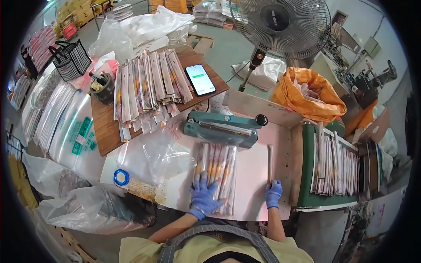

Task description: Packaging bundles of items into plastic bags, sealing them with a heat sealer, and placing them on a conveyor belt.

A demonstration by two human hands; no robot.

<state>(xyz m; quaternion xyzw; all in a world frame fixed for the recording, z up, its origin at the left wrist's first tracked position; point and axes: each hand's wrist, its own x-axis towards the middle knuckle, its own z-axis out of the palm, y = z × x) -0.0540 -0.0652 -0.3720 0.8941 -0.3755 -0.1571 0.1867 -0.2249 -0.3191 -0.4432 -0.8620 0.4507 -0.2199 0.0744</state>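
My left hand [204,197], in a blue glove, lies with fingers spread on a row of long slim plastic-wrapped packets [226,175] side by side on the white work table [251,193]. My right hand [273,195], also gloved, is closed round the near end of one long thin packet [269,164], seen edge-on and pointing away from me. Beyond the row sits a blue-green bench heat sealer [223,127] with a black knob at its right end. Clear plastic bags [164,153] lie left of the row.
Many similar packets [149,83] are heaped on a brown wooden board [107,131] beside a phone [201,79] and a pen cup [103,90]. A blue tape roll [121,177] lies front left. More packets [335,166] stand on a green conveyor [308,166] at right. A fan [280,24] stands behind.
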